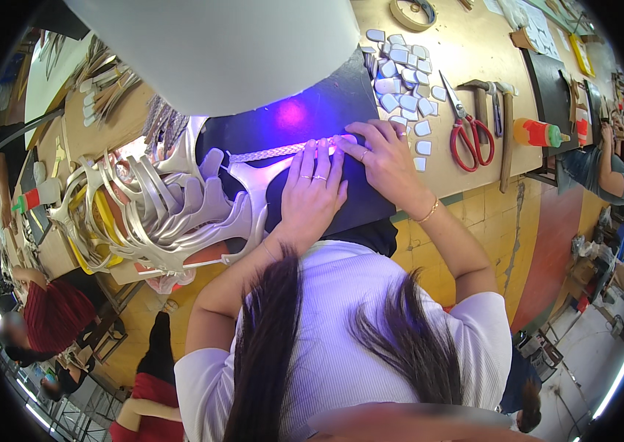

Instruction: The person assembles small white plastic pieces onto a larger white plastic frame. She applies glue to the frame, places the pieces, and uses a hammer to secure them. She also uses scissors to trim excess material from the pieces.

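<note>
A narrow silver braided strap (264,153) lies along the edge of a smooth silver cut piece (251,177), like a shoe upper part, on a black work surface (360,199). My left hand (310,195) lies on both with its fingers stretched out flat, pressing near the strap's right half. At the strap's right end, my right hand (385,158) has its fingers bent and pinched on it, close beside my left fingertips. Purple-blue light falls on this spot. To the left, several similar silver pieces (172,214) lie in an overlapping pile.
A large white lamp housing (231,51) hangs over the surface. Rightward lie several small pale tabs (408,81), red-handled scissors (466,132), a hammer (507,140) and an orange bottle (537,133). A tape roll (413,13) sits at the far edge. Other people work on both sides.
</note>
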The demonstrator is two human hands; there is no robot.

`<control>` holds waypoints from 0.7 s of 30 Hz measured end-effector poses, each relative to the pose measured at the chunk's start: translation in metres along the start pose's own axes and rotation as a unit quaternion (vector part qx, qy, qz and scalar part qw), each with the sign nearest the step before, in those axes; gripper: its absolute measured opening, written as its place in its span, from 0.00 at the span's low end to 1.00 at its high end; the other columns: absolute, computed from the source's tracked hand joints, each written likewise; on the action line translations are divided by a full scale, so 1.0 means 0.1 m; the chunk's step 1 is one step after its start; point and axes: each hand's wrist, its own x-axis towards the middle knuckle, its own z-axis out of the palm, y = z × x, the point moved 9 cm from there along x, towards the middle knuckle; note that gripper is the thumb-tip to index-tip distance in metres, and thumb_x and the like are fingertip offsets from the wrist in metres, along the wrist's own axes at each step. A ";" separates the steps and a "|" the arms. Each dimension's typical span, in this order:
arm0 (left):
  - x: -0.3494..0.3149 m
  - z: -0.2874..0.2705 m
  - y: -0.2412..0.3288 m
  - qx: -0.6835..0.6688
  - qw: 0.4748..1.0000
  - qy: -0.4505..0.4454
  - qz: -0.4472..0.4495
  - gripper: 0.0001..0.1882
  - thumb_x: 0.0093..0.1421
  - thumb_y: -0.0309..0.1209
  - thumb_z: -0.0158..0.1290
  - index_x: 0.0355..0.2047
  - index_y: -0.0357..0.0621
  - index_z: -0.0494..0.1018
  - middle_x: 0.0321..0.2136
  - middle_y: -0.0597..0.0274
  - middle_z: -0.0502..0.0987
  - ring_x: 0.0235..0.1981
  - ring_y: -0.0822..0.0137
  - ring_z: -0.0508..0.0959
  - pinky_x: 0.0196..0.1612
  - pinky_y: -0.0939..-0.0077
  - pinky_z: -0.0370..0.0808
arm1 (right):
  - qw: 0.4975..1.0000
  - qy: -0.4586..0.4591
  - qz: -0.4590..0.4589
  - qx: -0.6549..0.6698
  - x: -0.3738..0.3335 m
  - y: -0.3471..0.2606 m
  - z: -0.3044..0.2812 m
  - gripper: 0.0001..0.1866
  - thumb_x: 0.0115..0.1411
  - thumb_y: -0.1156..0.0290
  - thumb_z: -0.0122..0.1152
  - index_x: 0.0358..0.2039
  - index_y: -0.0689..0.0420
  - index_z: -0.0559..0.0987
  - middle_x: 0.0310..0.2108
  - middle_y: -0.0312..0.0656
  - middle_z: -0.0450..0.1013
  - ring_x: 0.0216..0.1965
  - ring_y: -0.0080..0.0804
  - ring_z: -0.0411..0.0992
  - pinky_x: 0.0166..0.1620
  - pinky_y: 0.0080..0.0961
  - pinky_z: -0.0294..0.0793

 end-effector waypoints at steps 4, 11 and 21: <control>0.01 0.01 0.01 0.005 1.000 -0.008 -0.001 0.30 0.57 0.39 0.59 0.57 0.37 0.70 0.58 0.41 0.68 0.63 0.45 0.66 0.66 0.52 0.62 | 1.000 -0.011 0.011 -0.001 0.02 0.01 0.00 0.21 0.52 0.78 0.57 0.46 0.45 0.83 0.50 0.36 0.72 0.53 0.37 0.67 0.55 0.43 0.63; 0.04 -0.04 -0.03 -0.008 1.000 -0.013 0.000 0.30 0.57 0.38 0.58 0.58 0.38 0.69 0.57 0.43 0.70 0.62 0.46 0.67 0.66 0.52 0.61 | 0.961 0.139 0.193 0.143 -0.12 0.83 -0.47 0.19 0.57 0.81 0.58 0.49 0.54 0.82 0.51 0.42 0.72 0.54 0.39 0.68 0.58 0.33 0.67; 0.02 -0.06 0.02 0.019 1.000 -0.017 0.003 0.28 0.57 0.36 0.57 0.57 0.39 0.70 0.57 0.44 0.70 0.60 0.47 0.68 0.64 0.53 0.63 | 0.871 0.102 0.430 -0.216 -1.10 2.45 -0.94 0.22 0.64 0.61 0.59 0.55 0.57 0.78 0.53 0.62 0.70 0.54 0.59 0.70 0.56 0.48 0.69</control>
